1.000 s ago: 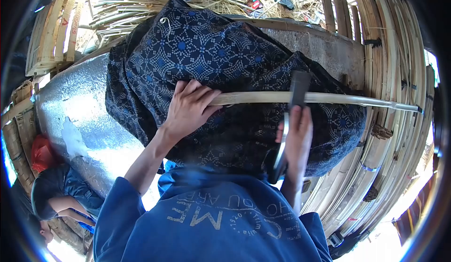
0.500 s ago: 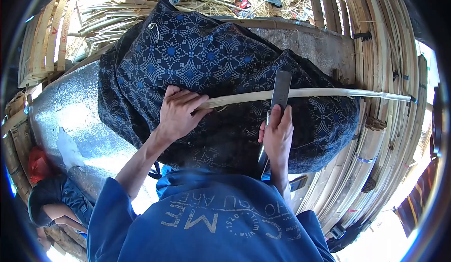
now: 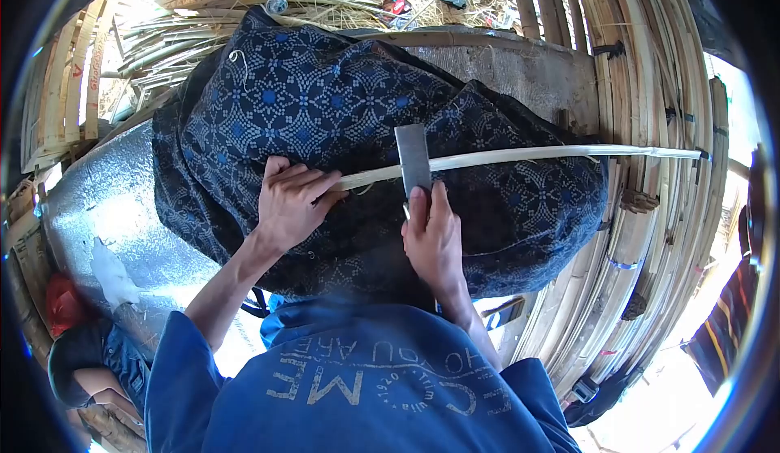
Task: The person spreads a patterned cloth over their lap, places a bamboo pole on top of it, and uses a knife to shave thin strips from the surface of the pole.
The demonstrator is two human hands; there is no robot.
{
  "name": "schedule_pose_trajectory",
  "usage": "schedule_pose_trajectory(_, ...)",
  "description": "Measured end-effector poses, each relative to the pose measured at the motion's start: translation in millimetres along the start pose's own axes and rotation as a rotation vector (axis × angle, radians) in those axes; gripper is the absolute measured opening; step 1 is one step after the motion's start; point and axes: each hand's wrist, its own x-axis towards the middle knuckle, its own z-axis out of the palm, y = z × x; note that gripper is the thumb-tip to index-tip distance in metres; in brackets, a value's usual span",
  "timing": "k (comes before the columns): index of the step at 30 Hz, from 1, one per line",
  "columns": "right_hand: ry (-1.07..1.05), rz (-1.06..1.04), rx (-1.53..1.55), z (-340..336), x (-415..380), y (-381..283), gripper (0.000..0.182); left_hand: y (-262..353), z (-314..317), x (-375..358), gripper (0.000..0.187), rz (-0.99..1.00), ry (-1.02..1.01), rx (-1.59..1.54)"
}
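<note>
Sunlight glares off the silvery sheeting (image 3: pixel 93 197) at the left end of the bench (image 3: pixel 561 71) here. Past its far edge, dry stalks (image 3: pixel 183 39) and bits of litter (image 3: pixel 396 5) cover the ground. A slatted wooden frame (image 3: pixel 58 99) stands by the far left corner; long bamboo slats (image 3: pixel 621 250) line the right end, with harsh white daylight beyond.

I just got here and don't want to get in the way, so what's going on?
Someone in a blue shirt is holding a long pale strip in the left hand. The right hand holds a flat blade across it, a little way from the left hand. The strip runs over a dark patterned cloth, its far end out above some long slats.
</note>
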Motion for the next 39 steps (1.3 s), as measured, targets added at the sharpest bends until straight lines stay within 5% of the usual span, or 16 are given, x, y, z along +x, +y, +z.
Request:
schedule_pose_trajectory(3,0.072,-0.015,-0.011,-15,10,3,0.017,-1,-1,-4,0.025,0.008,-0.004,0.012)
schedule_pose_trajectory(5,0.183,0.265,0.097,-54,18,-25,0.026,-4,2,-4,0.027,0.020,0.012,-0.023)
schedule_pose_trajectory(9,0.162,0.288,0.039,-46,17,-22,0.025,-6,-2,-2,0.028,0.044,-0.012,-0.046)
schedule_pose_trajectory(11,0.145,0.111,-0.093,-5,7,-8,0.022,-8,-2,-4,0.028,0.003,-0.069,-0.052)
schedule_pose_trajectory(12,0.079,0.212,0.096,-10,7,-7,0.022,-7,-2,-3,0.028,0.004,-0.074,-0.049)
schedule_pose_trajectory(15,0.059,0.034,0.053,-32,10,6,0.025,-3,-5,-3,0.025,0.025,-0.070,-0.056)
schedule_pose_trajectory(19,0.257,0.281,0.141,-70,25,-5,0.030,-3,-6,0,0.023,0.018,-0.082,-0.092)
schedule_pose_trajectory(21,0.163,0.335,0.090,-50,19,-28,0.024,-3,-6,0,0.022,0.011,-0.109,-0.096)
schedule_pose_trajectory(23,0.118,0.094,-0.050,1,6,6,0.020,-3,-3,-1,0.022,-0.013,-0.090,-0.052)
schedule_pose_trajectory(27,0.114,0.011,-0.019,-34,9,9,0.022,0,-1,-4,0.021,0.011,-0.061,-0.045)
schedule_pose_trajectory(29,0.229,0.257,0.112,-66,17,-9,0.027,0,-1,-1,0.020,0.025,-0.026,-0.047)
schedule_pose_trajectory(33,0.166,0.228,0.165,-29,4,-8,0.030,-2,2,-4,0.018,0.004,-0.005,-0.040)
schedule_pose_trajectory(39,0.164,0.144,0.156,-75,11,4,0.032,-1,0,0,0.014,0.019,-0.059,-0.037)
